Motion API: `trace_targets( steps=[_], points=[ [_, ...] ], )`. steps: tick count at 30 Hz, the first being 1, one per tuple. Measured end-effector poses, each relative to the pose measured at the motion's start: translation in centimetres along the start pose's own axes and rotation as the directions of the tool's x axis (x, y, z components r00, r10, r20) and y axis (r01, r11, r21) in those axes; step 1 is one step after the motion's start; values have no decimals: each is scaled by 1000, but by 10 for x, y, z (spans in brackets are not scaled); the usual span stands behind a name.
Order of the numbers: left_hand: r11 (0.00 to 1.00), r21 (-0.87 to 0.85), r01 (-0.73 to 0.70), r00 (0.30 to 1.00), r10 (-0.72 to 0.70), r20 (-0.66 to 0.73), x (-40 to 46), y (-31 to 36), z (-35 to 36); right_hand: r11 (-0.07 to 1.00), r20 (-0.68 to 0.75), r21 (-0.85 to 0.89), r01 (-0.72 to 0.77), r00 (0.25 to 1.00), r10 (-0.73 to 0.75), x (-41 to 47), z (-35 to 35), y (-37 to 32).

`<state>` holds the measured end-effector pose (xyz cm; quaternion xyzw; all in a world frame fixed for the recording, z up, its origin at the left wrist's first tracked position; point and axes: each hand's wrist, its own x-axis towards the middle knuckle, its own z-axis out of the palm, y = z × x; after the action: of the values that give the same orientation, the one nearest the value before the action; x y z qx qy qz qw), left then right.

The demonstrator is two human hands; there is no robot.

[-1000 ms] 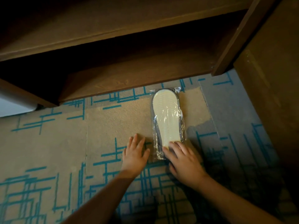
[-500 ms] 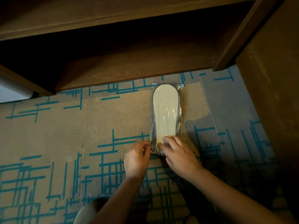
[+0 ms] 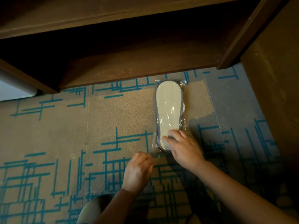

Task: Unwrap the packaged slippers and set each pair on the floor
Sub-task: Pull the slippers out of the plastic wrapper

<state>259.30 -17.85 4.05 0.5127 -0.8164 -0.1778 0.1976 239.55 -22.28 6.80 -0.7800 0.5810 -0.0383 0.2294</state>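
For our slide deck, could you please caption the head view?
Right hand pins wrapped slippers on patterned carpet while left hand pinches the wrapper's near end.

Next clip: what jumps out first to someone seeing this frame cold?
A pale slipper pack, still sealed in shiny clear plastic, lies sole-up on the tan carpet with teal line pattern, just in front of a dark wooden shelf unit. The right hand presses on the pack's near end, while the left hand pinches the plastic at its near corner.
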Motion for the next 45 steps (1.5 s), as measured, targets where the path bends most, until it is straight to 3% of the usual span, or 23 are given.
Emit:
trace_targets(
  steps=[4,6,7,9,10,11,14,17,20,23,28,32,36,38,41,43,45],
  points=[
    [998,-16,55,993,-53,102,-15,-13,-3,1000,-1,-19,15,1000,-15,1,0,2],
    [953,-114,281,960,-280,25,-12,-6,-10,1000,0,-13,16,1000,-16,1,2,2],
    [854,-263,449,879,-475,-40,-5,1,-14,1000,3,-10,17,1000,-17,1,2,2],
    [517,-578,632,619,-785,-26,17,12,-22,1000,-11,-14,20,1000,-21,0,3,1],
    [393,-641,660,539,-841,39,30,14,-24,1000,-18,-22,22,1000,-22,-1,3,1],
    [336,-634,697,519,-846,122,43,12,-24,999,-19,-32,25,999,-26,-2,3,1],
    [382,-464,799,566,-739,366,74,8,-19,999,29,-23,46,999,-45,-5,6,0],
    [302,-426,853,500,-710,497,94,11,-12,997,37,-10,72,997,-72,-9,7,2],
    [230,-430,873,444,-739,507,100,12,-7,993,26,17,115,993,-115,-12,6,8],
    [311,-383,870,485,-680,550,100,11,-7,983,23,48,179,983,-181,-17,6,15],
    [317,-405,858,505,-665,550,100,11,-5,972,22,125,201,979,-205,-25,11,24],
    [14,-496,868,410,-583,701,102,14,-9,977,-38,179,116,993,-111,-31,14,24],
    [-308,-615,726,412,-521,748,102,6,-14,949,-155,299,-103,976,155,-32,4,27],
    [-369,-678,635,452,-535,714,99,2,-17,871,-137,436,-226,940,312,-30,-2,29],
    [-402,-770,495,544,-548,636,94,-4,-23,722,-177,606,-333,829,531,-25,-13,26],
    [-395,-816,421,579,-575,578,91,-5,-26,714,-301,647,-267,771,561,-20,-24,13],
    [-379,-851,364,601,-603,525,89,-6,-27,727,-373,670,-148,780,503,-14,-34,-4]
  ],
)
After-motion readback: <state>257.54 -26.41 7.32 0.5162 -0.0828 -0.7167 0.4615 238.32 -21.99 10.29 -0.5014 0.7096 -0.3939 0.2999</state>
